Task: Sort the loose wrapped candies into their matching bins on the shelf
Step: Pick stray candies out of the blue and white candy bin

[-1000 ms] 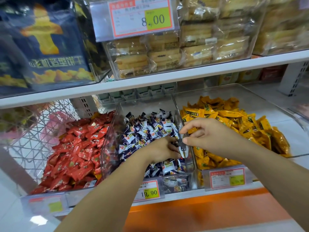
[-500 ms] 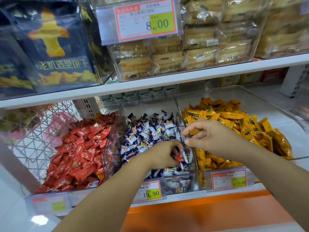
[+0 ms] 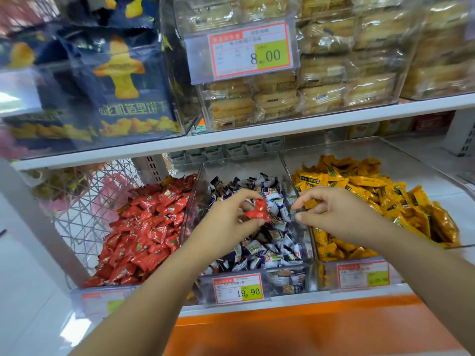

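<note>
The left hand (image 3: 226, 222) pinches a stray red candy (image 3: 257, 210) between thumb and fingertips, raised over the middle bin (image 3: 246, 165) of blue-and-white candies (image 3: 270, 242), likely bound for the red candy bin (image 3: 144, 227) just left. The right hand (image 3: 334, 214) hovers alongside, grip apart and empty.

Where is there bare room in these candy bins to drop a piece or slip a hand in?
Bare floor shows at the back of the middle bin, behind the purple candies, and behind and right of the yellow candies. The red pile is crowded. The left hand, holding a red candy, fills the middle.
</note>
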A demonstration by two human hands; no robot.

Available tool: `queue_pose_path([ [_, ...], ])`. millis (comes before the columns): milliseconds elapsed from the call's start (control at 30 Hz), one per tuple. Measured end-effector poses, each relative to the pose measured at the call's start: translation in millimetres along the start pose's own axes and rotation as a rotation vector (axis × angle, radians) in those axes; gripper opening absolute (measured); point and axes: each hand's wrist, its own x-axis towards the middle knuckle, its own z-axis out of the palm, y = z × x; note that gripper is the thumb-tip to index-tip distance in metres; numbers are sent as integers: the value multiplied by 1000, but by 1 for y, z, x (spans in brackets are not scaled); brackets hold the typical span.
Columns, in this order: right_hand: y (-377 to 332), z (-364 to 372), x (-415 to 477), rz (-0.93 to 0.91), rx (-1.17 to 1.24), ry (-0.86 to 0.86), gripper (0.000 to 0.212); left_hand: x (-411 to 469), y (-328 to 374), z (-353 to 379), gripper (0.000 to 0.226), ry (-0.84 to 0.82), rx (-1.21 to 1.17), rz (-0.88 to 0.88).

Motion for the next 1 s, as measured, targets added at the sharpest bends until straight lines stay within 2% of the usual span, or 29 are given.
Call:
queue_pose_path([
  [167,-5,7,-2,-8,-39,71,7,-23,-2,-38,36,381,8,44],
  [367,-8,11,-3,5,-55,105,8,-37,-50,-69,41,691,245,-151],
  [433,-9,12,-3,9,-67,115,9,-39,-68,-73,41,664,439,-220],
  [500,-9,13,-3,6,-69,116,10,-41,-80,-74,42,493,686,-317],
  [533,-8,14,-2,0,-67,117,9,-42,-85,-74,44,393,734,-361],
  [600,-6,15,-1,-10,-67,120,9,-42,-89,-75,48,256,708,-404],
  [700,-1,15,2,-17,-74,123,11,-40,-83,-80,51,164,675,-412],
  [867,0,14,3,-37,-92,104,11,-37,-41,-77,71,298,562,-230],
  [933,0,12,3,-43,-93,89,10,-29,-22,-63,63,296,559,-113],
  [1000,0,9,3,-45,-79,70,10,-20,-3,-45,42,218,441,-16],
])
